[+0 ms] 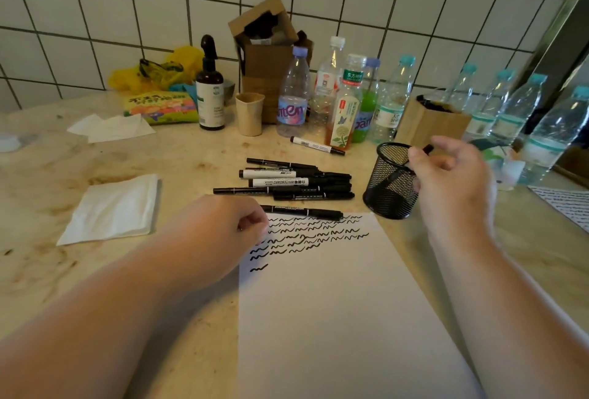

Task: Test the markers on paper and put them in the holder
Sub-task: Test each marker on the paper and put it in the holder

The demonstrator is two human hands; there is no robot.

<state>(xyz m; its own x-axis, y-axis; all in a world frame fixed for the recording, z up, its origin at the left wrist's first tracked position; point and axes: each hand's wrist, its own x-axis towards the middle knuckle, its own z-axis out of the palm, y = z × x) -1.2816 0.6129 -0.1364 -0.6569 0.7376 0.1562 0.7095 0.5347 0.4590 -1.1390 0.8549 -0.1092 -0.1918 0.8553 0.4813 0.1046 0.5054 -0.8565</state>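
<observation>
Right hand [446,172] over the mesh holder [390,182], fingers pinching a marker [427,149] at its rim. Left hand [223,223] curled loosely on the paper [334,303]. Light, stiff, slick barrels; probably best gripped mid-body. Marker pile [296,182] just left of holder.

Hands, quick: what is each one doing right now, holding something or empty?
Left hand: closed in a loose fist resting on the paper; whether it holds anything cannot be told.
Right hand: closed on a black marker above the mesh holder.
</observation>
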